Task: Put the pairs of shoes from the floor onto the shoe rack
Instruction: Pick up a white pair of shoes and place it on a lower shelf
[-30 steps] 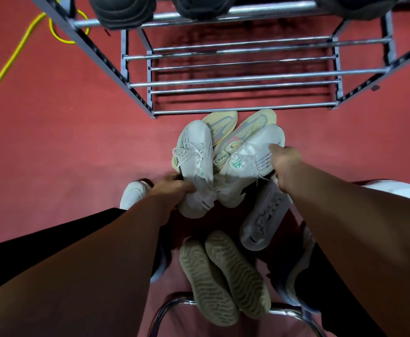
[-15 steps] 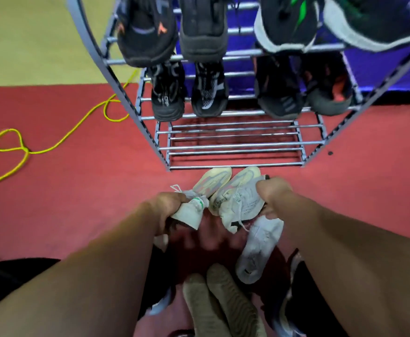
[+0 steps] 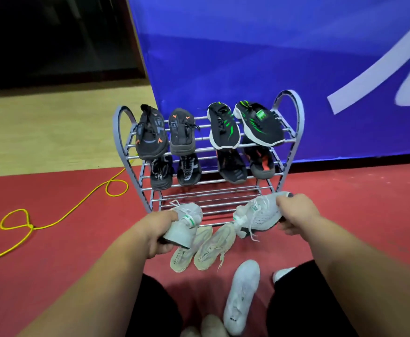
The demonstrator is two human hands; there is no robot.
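- Head view: left hand (image 3: 159, 235) grips a white sneaker (image 3: 187, 218), off the floor (image 3: 344, 210), before the shoe rack (image 3: 121, 132).
- Right hand (image 3: 296, 214) grips the second white sneaker (image 3: 257, 215).
- Beige pair (image 3: 204, 250) lies on the floor.

My left hand (image 3: 160, 232) grips a white mesh sneaker (image 3: 185, 222) with a green stripe, and its laces stick up past my fingers. My right hand (image 3: 296, 215) grips the matching sneaker (image 3: 257, 215), turned sideways toward my left hand with loose laces dangling. Both are off the floor, in front of the lowest tier of the grey shoe rack (image 3: 293, 132). Beyond my hands, its top tier carries black-and-orange sneakers (image 3: 150, 135) and black-and-green sneakers (image 3: 223, 127), with four more dark shoes (image 3: 187, 170) one tier down. Between and below my hands a beige pair (image 3: 204, 249) lies side by side on the red floor. Nearer me, below my right hand, lies a lone white shoe (image 3: 241, 295).
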